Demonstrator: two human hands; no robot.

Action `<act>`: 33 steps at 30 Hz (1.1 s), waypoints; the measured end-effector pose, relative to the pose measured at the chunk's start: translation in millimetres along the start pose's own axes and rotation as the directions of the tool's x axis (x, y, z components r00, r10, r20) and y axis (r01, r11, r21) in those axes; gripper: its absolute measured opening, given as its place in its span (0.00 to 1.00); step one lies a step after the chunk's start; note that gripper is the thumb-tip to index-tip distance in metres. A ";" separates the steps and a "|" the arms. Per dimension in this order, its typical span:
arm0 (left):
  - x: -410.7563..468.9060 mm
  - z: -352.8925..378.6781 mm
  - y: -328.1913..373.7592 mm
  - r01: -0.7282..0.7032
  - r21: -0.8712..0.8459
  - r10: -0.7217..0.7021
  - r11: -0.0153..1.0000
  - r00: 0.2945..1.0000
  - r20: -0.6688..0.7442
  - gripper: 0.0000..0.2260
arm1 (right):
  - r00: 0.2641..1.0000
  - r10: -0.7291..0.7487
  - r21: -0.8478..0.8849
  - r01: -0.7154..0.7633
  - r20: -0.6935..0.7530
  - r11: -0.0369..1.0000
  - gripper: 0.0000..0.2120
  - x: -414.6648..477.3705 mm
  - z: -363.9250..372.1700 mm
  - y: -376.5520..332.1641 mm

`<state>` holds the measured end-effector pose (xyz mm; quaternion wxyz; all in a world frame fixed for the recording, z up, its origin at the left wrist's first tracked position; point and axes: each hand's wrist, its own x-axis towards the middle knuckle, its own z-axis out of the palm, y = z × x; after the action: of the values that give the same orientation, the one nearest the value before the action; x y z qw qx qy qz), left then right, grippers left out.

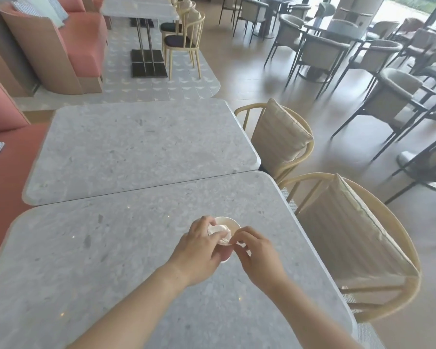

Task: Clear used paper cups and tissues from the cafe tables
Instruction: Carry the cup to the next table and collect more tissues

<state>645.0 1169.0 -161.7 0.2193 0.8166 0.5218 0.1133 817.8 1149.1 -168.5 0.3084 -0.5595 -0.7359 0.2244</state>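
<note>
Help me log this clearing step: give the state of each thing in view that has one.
paper cup: mouth up, stuffed, held at the near table.
tissue: crumpled, in the cup's mouth.
left hand: fingers curled on the tissue.
right hand: pinches the cup's rim.
chairs: pushed in at the tables, cushions leaning on their backs.

Two cane chairs (393, 311) with beige cushions (350, 238) are set at the right. Pink benches (86, 46) are placed at the left. Grey armchairs (320, 50) are grouped on the tan floor (237, 59) beyond.
</note>
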 end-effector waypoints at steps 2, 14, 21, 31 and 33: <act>0.6 2.8 3.2 -0.043 0.029 0.043 0.999 0.999 -0.001 0.16 | 1.000 0.017 -0.008 -0.017 -0.021 1.000 0.06 -4.4 -4.1 -2.1; 25.8 -22.5 69.4 -0.192 0.063 0.199 0.979 0.972 -0.123 0.09 | 0.972 0.036 -0.025 -0.043 -0.232 0.999 0.05 -32.2 -70.9 -0.8; 58.2 -15.5 161.9 -0.441 0.069 0.446 0.895 0.886 -0.124 0.07 | 0.940 0.036 -0.065 -0.062 -0.338 0.996 0.04 -74.5 -157.2 27.5; 98.6 21.3 342.8 -0.625 0.073 0.624 0.778 0.753 -0.210 0.05 | 0.832 0.097 -0.082 -0.168 -0.546 0.982 0.08 -147.5 -299.1 91.8; 107.3 35.9 375.6 -0.629 0.097 0.633 0.771 0.743 -0.217 0.05 | 0.811 0.101 -0.075 -0.176 -0.576 0.982 0.09 -166.3 -324.4 105.0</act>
<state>1007.4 1122.2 -19.1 0.0968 0.9270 0.2383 0.2730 1149.1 1013.0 -43.2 0.4612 -0.6711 -0.5800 0.0224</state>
